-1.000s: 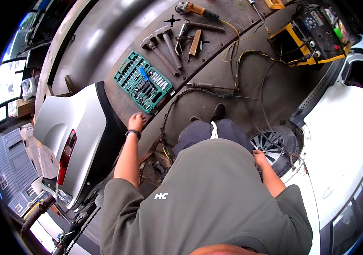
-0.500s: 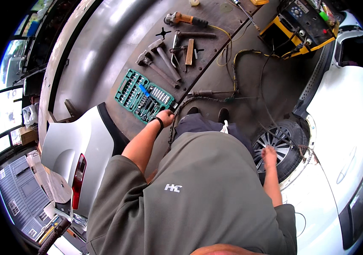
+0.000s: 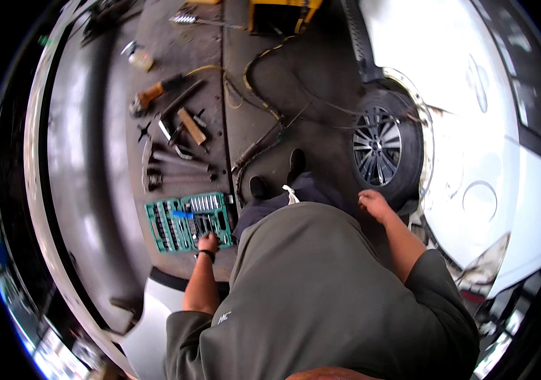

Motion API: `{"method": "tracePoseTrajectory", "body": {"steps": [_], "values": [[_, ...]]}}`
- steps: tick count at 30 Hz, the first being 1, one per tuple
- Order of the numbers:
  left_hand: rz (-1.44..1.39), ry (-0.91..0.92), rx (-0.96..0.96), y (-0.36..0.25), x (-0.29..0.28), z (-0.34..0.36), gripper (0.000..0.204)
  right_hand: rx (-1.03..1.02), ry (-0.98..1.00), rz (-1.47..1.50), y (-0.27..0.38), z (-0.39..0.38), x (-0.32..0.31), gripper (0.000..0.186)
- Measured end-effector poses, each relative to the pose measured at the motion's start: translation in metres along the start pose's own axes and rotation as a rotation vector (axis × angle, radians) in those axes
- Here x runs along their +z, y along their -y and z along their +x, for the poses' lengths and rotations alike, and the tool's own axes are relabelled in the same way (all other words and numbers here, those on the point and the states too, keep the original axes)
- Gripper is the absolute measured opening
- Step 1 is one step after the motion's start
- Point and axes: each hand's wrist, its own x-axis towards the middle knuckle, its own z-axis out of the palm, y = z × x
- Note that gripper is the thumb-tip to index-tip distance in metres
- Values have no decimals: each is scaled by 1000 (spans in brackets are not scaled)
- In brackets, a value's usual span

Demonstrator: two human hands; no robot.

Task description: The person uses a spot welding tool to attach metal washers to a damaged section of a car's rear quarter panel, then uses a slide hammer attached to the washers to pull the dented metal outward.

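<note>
Car [image 3: 460, 114] is standing toward two o'clock; green socket case [image 3: 223, 223] is lying open toward eight. Left hand [image 3: 207, 242] is hovering or touching there, seemingly in reaching step; next move is probably calling for careful grip. Right hand [image 3: 375, 204] is hanging toward three. Whether either is grasping, one cannot tell.

1. White block lettering [image 3: 224, 318], a short logo, sits on my dark olive T-shirt [image 3: 308, 285], on the left chest close to the sleeve; it is the only print I can make out, foreshortened and blurred.
2. On the spray bottle [image 3: 140, 60] near the left edge of the steel plate [image 3: 175, 54], any label is too blurred for me to read.
3. Any markings in my green socket set [image 3: 159, 218] are too small to read.
</note>
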Motion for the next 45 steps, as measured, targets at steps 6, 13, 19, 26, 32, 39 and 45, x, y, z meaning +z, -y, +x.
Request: {"method": "tracePoseTrajectory", "body": {"steps": [6,13,19,26,32,39,45], "values": [[214,403,255,-124,35,-18,31,144,-260,261,-39,-42,-11,27],[-62,319,196,-282,37,-10,23,181,54,-389,-104,-18,26,30],[30,334,188,-370,66,-5,24,169,-239,27,-61,46,-26,32],[133,405,361,-467,122,-43,29,20,-290,54,4,116,-102,28],[601,399,566,-566,157,-98,27,29,-450,394,8,155,-122,28],[589,470,508,-714,197,-36,25,231,-465,642,1,153,-90,28],[784,654,547,-844,312,-23,25,565,-714,1010,-20,124,-12,23]]}}
